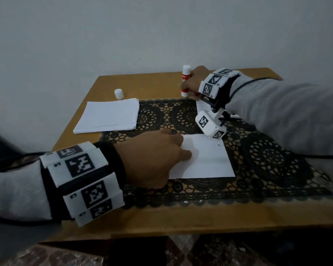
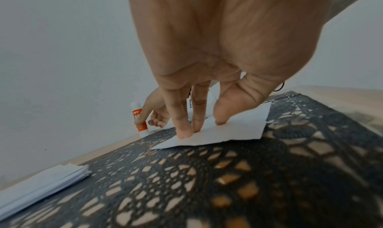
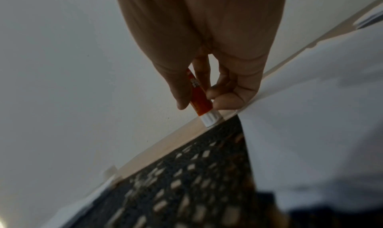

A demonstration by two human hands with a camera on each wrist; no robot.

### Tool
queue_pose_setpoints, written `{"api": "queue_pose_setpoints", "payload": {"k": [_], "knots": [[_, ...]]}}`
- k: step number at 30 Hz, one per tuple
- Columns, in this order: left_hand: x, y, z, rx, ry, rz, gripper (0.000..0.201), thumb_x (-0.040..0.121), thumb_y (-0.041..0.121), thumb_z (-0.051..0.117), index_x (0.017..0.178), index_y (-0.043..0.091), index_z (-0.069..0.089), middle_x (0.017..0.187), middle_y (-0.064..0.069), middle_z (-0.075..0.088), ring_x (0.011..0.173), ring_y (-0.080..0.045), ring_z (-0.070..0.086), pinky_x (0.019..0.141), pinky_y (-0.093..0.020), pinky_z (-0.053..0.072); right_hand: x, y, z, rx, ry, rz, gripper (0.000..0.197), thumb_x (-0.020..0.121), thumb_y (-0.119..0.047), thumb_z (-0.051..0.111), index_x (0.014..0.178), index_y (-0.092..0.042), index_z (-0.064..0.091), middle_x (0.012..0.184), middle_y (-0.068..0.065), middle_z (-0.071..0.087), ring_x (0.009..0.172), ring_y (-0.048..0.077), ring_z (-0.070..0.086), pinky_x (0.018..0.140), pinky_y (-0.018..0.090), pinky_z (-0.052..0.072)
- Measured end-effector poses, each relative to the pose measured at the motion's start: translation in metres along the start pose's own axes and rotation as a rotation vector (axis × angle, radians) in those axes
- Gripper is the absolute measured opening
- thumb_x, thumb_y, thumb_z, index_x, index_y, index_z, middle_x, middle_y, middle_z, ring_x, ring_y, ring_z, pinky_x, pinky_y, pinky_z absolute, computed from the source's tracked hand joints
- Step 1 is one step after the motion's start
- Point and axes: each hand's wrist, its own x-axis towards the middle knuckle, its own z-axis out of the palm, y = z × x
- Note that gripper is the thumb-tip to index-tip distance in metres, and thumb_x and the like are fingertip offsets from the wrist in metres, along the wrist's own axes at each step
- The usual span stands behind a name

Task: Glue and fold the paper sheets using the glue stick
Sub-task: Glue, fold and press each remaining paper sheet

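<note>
A white paper sheet (image 1: 208,160) lies on the black lace mat (image 1: 273,160) in the middle of the table. My left hand (image 1: 184,150) presses on its left part with straight fingertips (image 2: 184,133) and thumb, as the left wrist view shows on the paper sheet (image 2: 240,128). At the back, my right hand (image 1: 187,86) grips the red and white glue stick (image 1: 185,81), which stands upright on the table without its cap. In the right wrist view, thumb and fingers of my right hand (image 3: 200,105) pinch the glue stick (image 3: 199,94).
The white cap (image 1: 118,93) stands on the wooden table (image 1: 161,217) at the back left. A stack of white sheets (image 1: 108,116) lies left of the mat. Another white sheet (image 1: 201,107) lies under my right wrist. A wall runs close behind the table.
</note>
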Motion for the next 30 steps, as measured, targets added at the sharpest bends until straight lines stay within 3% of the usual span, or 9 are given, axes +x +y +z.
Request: {"api": "queue_pose_setpoints", "payload": {"k": [2, 5, 8, 14, 17, 20, 22, 26, 30], "knots": [[-0.001, 0.001, 0.001, 0.014, -0.01, -0.006, 0.068, 0.084, 0.024, 0.053, 0.147, 0.025, 0.029, 0.136, -0.006, 0.043, 0.121, -0.025, 0.042, 0.098, -0.04, 0.044, -0.002, -0.003, 0.003, 0.004, 0.002, -0.005, 0.04, 0.069, -0.031, 0.076, 0.1, -0.006, 0.07, 0.074, 0.008, 0.072, 0.066, 0.025, 0.064, 0.073, 0.038, 0.053], [-0.004, 0.002, 0.001, -0.002, -0.043, -0.022, 0.073, 0.083, 0.025, 0.054, 0.149, 0.025, 0.024, 0.14, -0.007, 0.04, 0.125, -0.026, 0.039, 0.101, -0.041, 0.042, -0.02, -0.01, 0.001, -0.045, 0.061, -0.052, 0.042, 0.071, -0.04, 0.078, 0.099, -0.011, 0.067, 0.089, 0.01, 0.071, 0.08, 0.027, 0.068, 0.082, 0.042, 0.056], [-0.008, 0.007, 0.002, -0.012, -0.096, -0.042, 0.077, 0.086, 0.029, 0.054, 0.152, 0.023, 0.014, 0.148, -0.01, 0.03, 0.132, -0.028, 0.031, 0.106, -0.044, 0.038, -0.047, -0.014, -0.011, -0.179, 0.075, -0.207, 0.034, 0.077, -0.039, 0.073, 0.093, -0.01, 0.066, 0.084, 0.006, 0.067, 0.07, 0.02, 0.062, 0.073, 0.035, 0.054], [-0.015, 0.036, 0.001, 0.005, -0.203, -0.123, 0.087, 0.09, 0.031, 0.052, 0.152, 0.014, -0.007, 0.157, -0.019, -0.002, 0.144, -0.032, 0.011, 0.113, -0.046, 0.03, -0.116, -0.014, -0.036, -0.363, -0.194, -0.435, 0.028, 0.091, -0.035, 0.062, 0.089, -0.008, 0.068, 0.076, 0.01, 0.071, 0.059, 0.02, 0.064, 0.064, 0.033, 0.054], [-0.015, 0.041, -0.001, -0.023, -0.24, -0.149, 0.091, 0.089, 0.028, 0.053, 0.151, 0.015, -0.012, 0.157, -0.02, -0.009, 0.146, -0.034, 0.005, 0.115, -0.045, 0.028, -0.141, -0.013, -0.037, -0.369, -0.2, -0.502, 0.03, 0.09, -0.04, 0.062, 0.088, -0.011, 0.068, 0.07, 0.005, 0.067, 0.055, 0.015, 0.061, 0.055, 0.026, 0.047], [-0.015, 0.043, -0.002, -0.068, -0.265, -0.17, 0.092, 0.089, 0.025, 0.053, 0.151, 0.015, -0.014, 0.157, -0.02, -0.014, 0.146, -0.035, 0.0, 0.116, -0.042, 0.023, -0.149, -0.013, -0.026, -0.352, -0.171, -0.552, 0.023, 0.085, -0.042, 0.068, 0.087, -0.019, 0.07, 0.074, -0.008, 0.062, 0.065, 0.005, 0.053, 0.057, 0.023, 0.036], [-0.015, 0.043, -0.002, -0.097, -0.274, -0.178, 0.093, 0.089, 0.025, 0.055, 0.15, 0.017, -0.015, 0.157, -0.018, -0.015, 0.146, -0.034, 0.0, 0.115, -0.042, 0.024, -0.15, -0.015, -0.014, -0.337, -0.175, -0.555, 0.022, 0.085, -0.04, 0.069, 0.085, -0.019, 0.072, 0.076, -0.007, 0.062, 0.067, 0.007, 0.052, 0.056, 0.023, 0.034], [-0.016, 0.042, -0.002, -0.111, -0.267, -0.177, 0.093, 0.089, 0.023, 0.056, 0.151, 0.017, -0.014, 0.157, -0.018, -0.013, 0.146, -0.035, 0.005, 0.113, -0.039, 0.026, -0.15, -0.021, 0.01, -0.317, -0.183, -0.558, 0.019, 0.086, -0.036, 0.069, 0.082, -0.017, 0.067, 0.082, -0.004, 0.061, 0.073, 0.011, 0.054, 0.059, 0.023, 0.038], [-0.015, 0.041, -0.004, -0.126, -0.271, -0.178, 0.093, 0.089, 0.02, 0.055, 0.151, 0.018, -0.013, 0.157, -0.018, -0.013, 0.145, -0.035, 0.007, 0.113, -0.038, 0.026, -0.148, -0.026, 0.021, -0.331, -0.17, -0.56, 0.019, 0.086, -0.032, 0.068, 0.079, -0.015, 0.063, 0.09, 0.003, 0.064, 0.085, 0.019, 0.059, 0.071, 0.031, 0.045]]}}
